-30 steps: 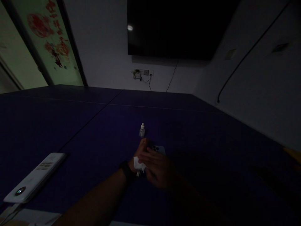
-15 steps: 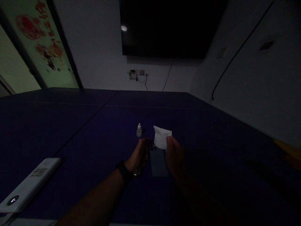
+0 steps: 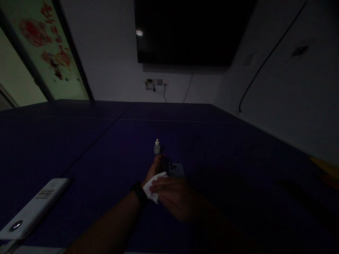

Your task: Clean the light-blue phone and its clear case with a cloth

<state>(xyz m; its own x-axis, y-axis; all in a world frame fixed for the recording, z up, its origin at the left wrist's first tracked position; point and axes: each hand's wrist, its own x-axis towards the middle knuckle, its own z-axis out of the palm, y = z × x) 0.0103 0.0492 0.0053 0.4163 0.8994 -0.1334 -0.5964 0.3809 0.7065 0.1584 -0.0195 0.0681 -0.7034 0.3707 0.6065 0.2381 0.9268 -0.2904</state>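
Note:
My right hand (image 3: 173, 197) presses a folded white wipe (image 3: 151, 189) against the palm side of my left hand, near the wrist. Its fingers lie over the wipe, hiding part of it. My left hand (image 3: 153, 170) is turned on its side, with a dark band on the wrist. Its fingers are curled round something dark and thin that I cannot make out. Partly under my right hand, a grey phone (image 3: 178, 170) lies with its camera lenses up. Just beyond my left hand a small dropper bottle (image 3: 157, 147) with a white cap stands upright.
A long white device (image 3: 35, 208) with a round button and a cable lies at the left on the dark blue table (image 3: 87, 218). Something yellow (image 3: 324, 167) is at the right edge. A large screen (image 3: 196, 31) hangs on the far wall. The light is dim.
My right hand has brought the white wipe down and left, from above the phone onto my left hand. It now covers the lower part of the phone. My left hand has hardly moved.

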